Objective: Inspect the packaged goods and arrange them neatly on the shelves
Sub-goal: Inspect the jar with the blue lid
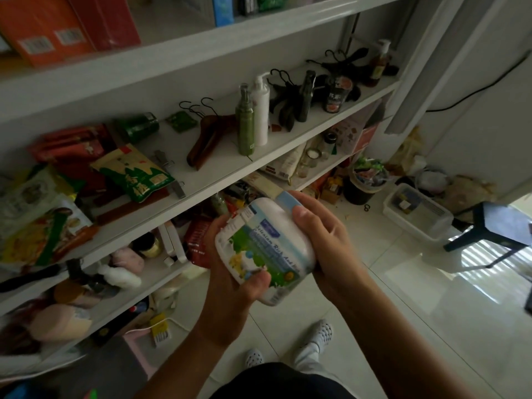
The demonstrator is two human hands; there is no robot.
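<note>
While both hands clamp it, the tub [266,246] sits in mid-air in front of the shelves [259,165], over the floor [403,312] and touching no shelf. It is white with a green and blue label and lies tilted, one end up and away, the other low and near. The left hand [230,275] grips the left side, thumb pressed on the label, fingers hidden behind. The right hand [322,249] wraps the right side, thumb up near the far end. The hands are apart, with the tub between them.

On the middle shelf, a green bottle [245,125] stands upright just beside a white pump bottle [261,110]. Brown hangers [207,136] lie flat left of them. A green can [138,126] lies on its side further left. A green bag [135,171] rests on red packets [72,148] at the left end. Black hangers [288,96] and a dark bottle [308,95] sit toward the right end.

On the top shelf are orange boxes [43,30]. The lower shelves hold mixed packets and soft items, possibly plush, too blurred to tell.

On the floor at right are a clear box [417,214], a full bin [365,180] and a dark stool [495,226]. White shoes [322,332] show below the arms.
</note>
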